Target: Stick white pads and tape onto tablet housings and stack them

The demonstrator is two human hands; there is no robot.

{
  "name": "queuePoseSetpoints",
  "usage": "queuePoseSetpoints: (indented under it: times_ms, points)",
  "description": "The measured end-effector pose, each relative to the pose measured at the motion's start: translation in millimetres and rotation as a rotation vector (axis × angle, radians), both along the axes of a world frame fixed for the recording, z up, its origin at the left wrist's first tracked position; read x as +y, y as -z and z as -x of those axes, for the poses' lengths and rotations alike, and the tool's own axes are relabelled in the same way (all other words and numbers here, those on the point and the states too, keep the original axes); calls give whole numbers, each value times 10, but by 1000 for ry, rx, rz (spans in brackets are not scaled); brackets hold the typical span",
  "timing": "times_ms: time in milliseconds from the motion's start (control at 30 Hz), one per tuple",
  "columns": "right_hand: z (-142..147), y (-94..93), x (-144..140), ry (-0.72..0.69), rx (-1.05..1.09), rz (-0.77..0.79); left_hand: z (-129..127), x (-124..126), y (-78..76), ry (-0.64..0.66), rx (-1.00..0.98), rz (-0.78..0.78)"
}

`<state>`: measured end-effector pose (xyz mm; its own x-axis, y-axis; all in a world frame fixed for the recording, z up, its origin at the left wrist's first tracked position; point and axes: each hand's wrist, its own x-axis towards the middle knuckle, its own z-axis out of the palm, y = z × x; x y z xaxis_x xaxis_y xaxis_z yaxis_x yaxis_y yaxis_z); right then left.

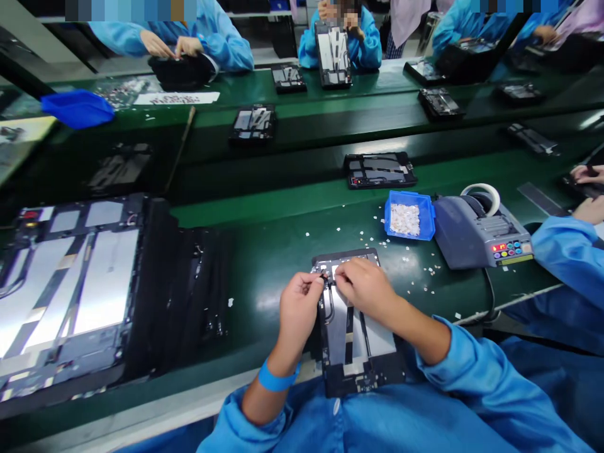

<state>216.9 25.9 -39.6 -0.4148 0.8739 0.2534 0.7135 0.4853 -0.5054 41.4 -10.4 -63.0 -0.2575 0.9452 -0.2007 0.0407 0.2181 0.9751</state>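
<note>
While both hands worked at the far end of the opened black tablet chassis with silver metal plates (355,343), the unit lay flat at the near edge of the dark green workbench (264,251), its near end overhanging toward the person's blue-clad lap. The left hand (298,308), wearing a blue wristband (276,379), was pinched narrow, fingertips closed on a small component at the chassis's upper left corner; what it pinched was too small to identify. The right hand (365,286) rested curled over the upper edge, fingertips pressed to the chassis, just beside the left hand. Beyond the chassis stood a small blue plastic tray of white pieces (409,216), and touching its right side a grey tape dispenser machine (476,233). White scraps lay scattered between them. A stack of similar chassis (70,289) lay at the left.
</note>
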Motion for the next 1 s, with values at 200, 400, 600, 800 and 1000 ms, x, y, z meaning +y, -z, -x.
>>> queuePoseSetpoints:
  times_ms: [200,400,600,800,1000]
  points:
    - [236,123,-13,35,-95,-17,-39,-44,-37,-2,82,-33]
    - [341,135,41,25,-56,37,-36,-57,-91,27,197,-44]
    - [-418,-52,495,358,117,60,60,12,-30,20,54,16]
    - [-740,-265,489,377,89,236,149,15,-83,95,74,31]
    - [151,-266,359,98,-7,462,331,27,-135,116,420,-116]
